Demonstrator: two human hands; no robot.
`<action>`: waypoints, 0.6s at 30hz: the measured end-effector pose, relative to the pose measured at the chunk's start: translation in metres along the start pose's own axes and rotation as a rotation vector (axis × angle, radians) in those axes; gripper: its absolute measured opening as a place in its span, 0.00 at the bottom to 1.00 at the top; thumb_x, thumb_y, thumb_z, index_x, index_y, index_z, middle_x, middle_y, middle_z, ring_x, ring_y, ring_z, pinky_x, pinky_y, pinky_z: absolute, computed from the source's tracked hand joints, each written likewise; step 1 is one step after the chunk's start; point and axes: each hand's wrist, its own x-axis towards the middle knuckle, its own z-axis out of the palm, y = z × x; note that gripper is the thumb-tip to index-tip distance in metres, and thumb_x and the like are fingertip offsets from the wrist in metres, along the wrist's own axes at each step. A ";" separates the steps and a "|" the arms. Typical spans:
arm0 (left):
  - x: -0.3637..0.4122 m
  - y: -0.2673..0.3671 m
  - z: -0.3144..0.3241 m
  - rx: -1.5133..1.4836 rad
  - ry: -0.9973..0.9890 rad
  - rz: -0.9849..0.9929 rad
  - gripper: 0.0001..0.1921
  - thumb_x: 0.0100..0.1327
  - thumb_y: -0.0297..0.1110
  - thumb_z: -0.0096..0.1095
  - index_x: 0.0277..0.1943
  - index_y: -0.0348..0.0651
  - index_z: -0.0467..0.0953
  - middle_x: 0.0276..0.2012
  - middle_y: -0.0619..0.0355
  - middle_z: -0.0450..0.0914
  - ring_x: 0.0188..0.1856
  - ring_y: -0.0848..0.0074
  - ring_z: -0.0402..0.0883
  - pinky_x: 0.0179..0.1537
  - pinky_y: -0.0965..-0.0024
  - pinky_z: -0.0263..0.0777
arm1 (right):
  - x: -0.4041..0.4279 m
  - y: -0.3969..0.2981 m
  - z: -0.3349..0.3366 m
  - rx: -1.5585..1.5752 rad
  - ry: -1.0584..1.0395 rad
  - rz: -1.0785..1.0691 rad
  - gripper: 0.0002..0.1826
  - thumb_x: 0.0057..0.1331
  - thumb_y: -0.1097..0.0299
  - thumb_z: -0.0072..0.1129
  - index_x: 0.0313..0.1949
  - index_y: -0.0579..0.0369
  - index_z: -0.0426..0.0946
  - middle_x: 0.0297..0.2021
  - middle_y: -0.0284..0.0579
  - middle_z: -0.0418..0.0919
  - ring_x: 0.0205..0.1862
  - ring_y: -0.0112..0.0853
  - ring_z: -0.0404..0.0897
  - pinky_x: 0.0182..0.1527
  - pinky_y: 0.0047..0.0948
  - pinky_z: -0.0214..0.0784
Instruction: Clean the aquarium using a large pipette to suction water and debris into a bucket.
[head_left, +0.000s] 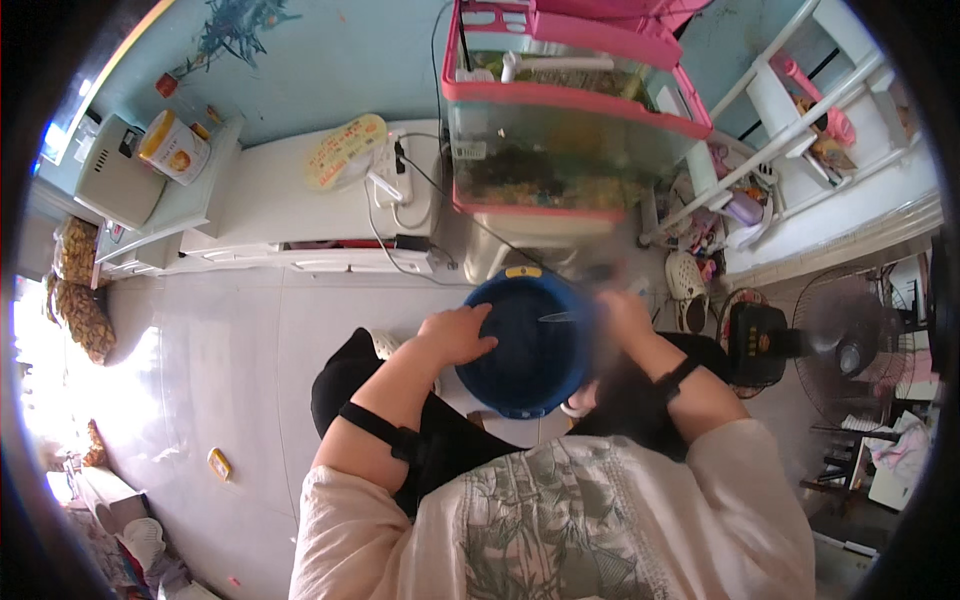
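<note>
A round blue plastic bucket (525, 352) with a yellow label on its rim is between my knees. My left hand (457, 335) hooks over its left rim, fingers spread along the inside. At the right rim is my right hand (626, 322), blurred. A thin, pale, pointed tool (561, 317) reaches from it over the bucket; its handle is hidden by blur, and its kind is unclear. The bucket's inside is dark, so its contents cannot be told. A fish tank (555, 157) with a pink frame stands beyond, its pink lid (607, 30) raised.
A white cabinet (255, 202) at the left bears a power strip (394, 180); its cables hang near the bucket. To the right are a white clog (686, 285), a fan (847, 349) and a white shelf rack (810, 112). A small yellow-and-white item (219, 464) lies on the floor.
</note>
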 end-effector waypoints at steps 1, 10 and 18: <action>-0.003 0.001 0.002 0.004 -0.007 -0.009 0.35 0.60 0.54 0.55 0.67 0.47 0.59 0.54 0.45 0.73 0.55 0.54 0.74 0.56 0.57 0.67 | 0.004 -0.007 -0.010 0.000 0.008 -0.012 0.07 0.51 0.78 0.59 0.29 0.52 0.80 0.27 0.51 0.80 0.32 0.47 0.80 0.35 0.41 0.73; -0.010 0.007 -0.006 0.029 0.014 -0.005 0.35 0.61 0.55 0.54 0.67 0.48 0.58 0.54 0.47 0.73 0.55 0.56 0.74 0.55 0.56 0.68 | 0.031 -0.040 -0.254 0.294 0.038 0.146 0.09 0.51 0.79 0.65 0.33 0.58 0.81 0.32 0.40 0.82 0.37 0.26 0.79 0.44 0.27 0.70; -0.013 0.010 -0.013 0.020 0.011 -0.012 0.35 0.60 0.54 0.54 0.67 0.49 0.59 0.54 0.47 0.74 0.55 0.55 0.74 0.55 0.57 0.68 | 0.084 -0.035 -0.378 0.590 0.417 0.025 0.13 0.57 0.79 0.61 0.44 0.60 0.76 0.37 0.38 0.78 0.40 0.23 0.76 0.47 0.22 0.67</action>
